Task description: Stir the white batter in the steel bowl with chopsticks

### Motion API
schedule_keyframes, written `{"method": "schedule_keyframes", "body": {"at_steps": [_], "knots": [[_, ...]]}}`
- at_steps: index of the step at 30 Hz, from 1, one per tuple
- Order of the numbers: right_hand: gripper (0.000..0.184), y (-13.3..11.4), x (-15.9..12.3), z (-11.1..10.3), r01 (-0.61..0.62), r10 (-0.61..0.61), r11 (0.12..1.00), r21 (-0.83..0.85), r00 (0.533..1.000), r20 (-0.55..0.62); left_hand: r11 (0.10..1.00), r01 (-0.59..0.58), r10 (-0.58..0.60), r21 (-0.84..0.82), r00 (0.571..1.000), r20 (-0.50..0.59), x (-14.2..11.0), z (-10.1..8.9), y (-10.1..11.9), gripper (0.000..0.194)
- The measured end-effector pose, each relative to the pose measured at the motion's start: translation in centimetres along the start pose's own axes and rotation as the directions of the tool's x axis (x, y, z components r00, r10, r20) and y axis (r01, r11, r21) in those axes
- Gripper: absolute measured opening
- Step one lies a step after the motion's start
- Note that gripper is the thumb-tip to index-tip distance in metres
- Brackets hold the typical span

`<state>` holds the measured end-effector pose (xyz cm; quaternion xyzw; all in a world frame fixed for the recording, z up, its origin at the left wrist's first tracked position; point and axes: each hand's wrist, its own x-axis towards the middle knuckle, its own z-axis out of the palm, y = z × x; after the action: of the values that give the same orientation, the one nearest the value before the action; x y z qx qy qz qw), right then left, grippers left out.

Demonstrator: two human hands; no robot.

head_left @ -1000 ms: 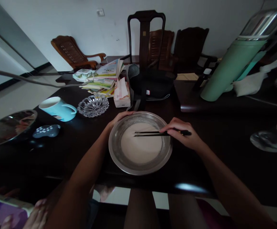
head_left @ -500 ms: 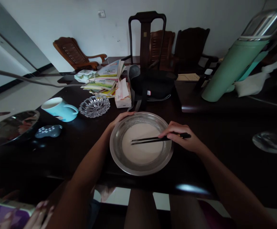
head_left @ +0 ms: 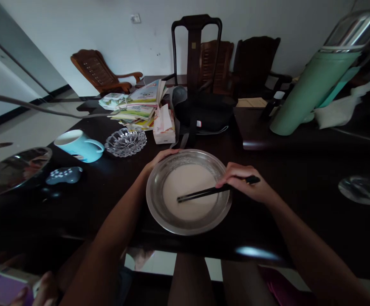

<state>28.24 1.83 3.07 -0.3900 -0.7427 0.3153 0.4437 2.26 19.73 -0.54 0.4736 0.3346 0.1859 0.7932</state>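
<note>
A metal bowl (head_left: 155,208) stands on the dark table close to its front edge, with a smooth off-white liquid mixture (head_left: 187,178) in it. My left hand (head_left: 163,157) grips the bowl's far-left rim; part of its fingers is hidden behind the rim. In my right hand (head_left: 244,180), closed in a pinch over the bowl's right rim, are black chopsticks (head_left: 204,193). Their tips lie close together and reach into the mixture a little left of the middle.
Left on the table are a light-blue mug (head_left: 79,145), a glass dish (head_left: 125,142), a grey-blue object (head_left: 64,175) and another metal bowl (head_left: 15,170). Behind are a tissue pack (head_left: 165,127) and a black bag (head_left: 207,112). A green thermos (head_left: 315,91) stands right. Another person's hands hold a phone (head_left: 9,284).
The chopsticks' tips have come together and moved slightly down toward me in the bowl. My right hand has shifted a little to the right. My left hand stays on the rim.
</note>
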Motion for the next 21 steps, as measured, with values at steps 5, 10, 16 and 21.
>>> {"method": "schedule_keyframes", "body": {"at_steps": [5,10,16,21], "knots": [[0.017,0.0,0.1,-0.1,0.025,-0.043,0.984,-0.178,0.995,-0.095,1.0,0.009,-0.009,-0.002,1.0,-0.01,0.0,0.1,0.1,0.025],[0.044,0.5,-0.5,-2.1,-0.003,0.002,1.0,-0.002,0.922,-0.387,1.0,-0.01,0.01,-0.009,1.0,0.022,0.0,0.0,0.0,0.026],[0.038,0.5,-0.7,-0.8,-0.089,0.147,0.953,0.291,0.972,-0.183,1.0,0.008,-0.008,-0.006,1.0,0.009,0.0,-0.2,-0.1,0.028],[0.024,-0.1,-0.1,0.8,-0.125,0.141,0.976,0.178,0.987,-0.081,1.0,0.027,-0.027,0.0,0.998,-0.056,0.3,-0.6,-0.1,0.03]]}}
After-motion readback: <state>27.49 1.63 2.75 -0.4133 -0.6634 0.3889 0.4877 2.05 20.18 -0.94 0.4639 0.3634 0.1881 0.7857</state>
